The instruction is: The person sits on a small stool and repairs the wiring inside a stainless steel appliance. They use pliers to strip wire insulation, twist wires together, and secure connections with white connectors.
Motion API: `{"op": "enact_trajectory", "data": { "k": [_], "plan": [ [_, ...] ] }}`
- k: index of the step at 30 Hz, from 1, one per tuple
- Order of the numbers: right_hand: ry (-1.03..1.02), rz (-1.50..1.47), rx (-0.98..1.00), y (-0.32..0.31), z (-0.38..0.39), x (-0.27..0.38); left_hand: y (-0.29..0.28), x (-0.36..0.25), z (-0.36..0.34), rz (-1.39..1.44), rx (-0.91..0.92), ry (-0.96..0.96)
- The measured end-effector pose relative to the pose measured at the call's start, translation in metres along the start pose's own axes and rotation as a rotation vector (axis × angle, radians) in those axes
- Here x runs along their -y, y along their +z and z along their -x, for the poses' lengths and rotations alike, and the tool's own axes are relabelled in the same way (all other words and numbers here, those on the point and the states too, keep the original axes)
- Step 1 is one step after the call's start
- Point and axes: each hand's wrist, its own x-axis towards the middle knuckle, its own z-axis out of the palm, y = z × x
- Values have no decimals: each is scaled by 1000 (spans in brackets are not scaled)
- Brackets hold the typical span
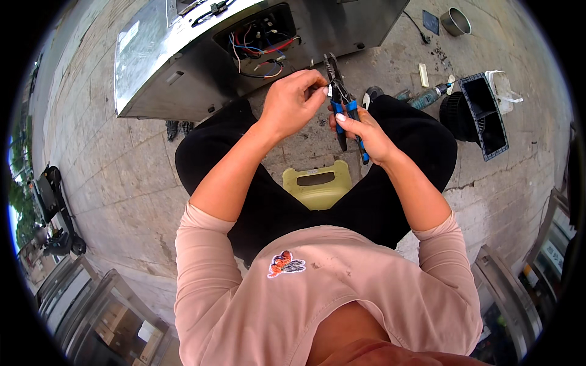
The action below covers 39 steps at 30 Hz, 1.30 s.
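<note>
My right hand (370, 135) is closed round the blue-and-black handles of a pair of wire-stripping pliers (339, 97), whose dark jaws point away from me. Beside the jaws, my left hand (295, 102) is closed in a pinch. A tiny whitish piece (330, 91) shows at its fingertips, too small to name. Beyond both hands stands a metal appliance cabinet (177, 85) with an opening in its side. Red, blue, white and black wires (259, 52) spill from that opening, some hanging below its edge.
Between my knees is a yellow-green plastic stool (317, 183). On the paving at right are a teal cordless drill (427, 97), a black divided tray (485, 116), a white container (502, 91) and a metal pot (456, 22). A black plug (425, 38) lies near the cabinet.
</note>
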Motion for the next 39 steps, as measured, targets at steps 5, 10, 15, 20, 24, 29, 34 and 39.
{"op": "enact_trajectory", "data": {
  "k": [5, 10, 15, 20, 24, 29, 34, 39],
  "plan": [
    [-30, -153, 53, 1, -2, -6, -3, -6, -2, -5, 1, -50],
    [-30, -166, 38, -2, 2, 5, -2, 9, -1, 65, -67, -139],
    [-4, -65, 132, -8, 1, 7, -1, 14, -2, 275, -128, -121],
    [11, -73, 120, -7, 3, 6, -1, 15, -2, 356, -144, -91],
    [-7, -54, 120, -2, 5, 8, -5, 7, -3, 278, -117, -115],
    [-37, -18, 132, -1, 3, 5, -9, 5, -3, 200, -127, -96],
    [-46, 16, 143, -2, 3, 3, -7, 6, -2, 215, -124, -87],
    [-134, 226, 73, 0, 3, 1, -6, 3, -2, 131, -133, -88]
  ]
}}
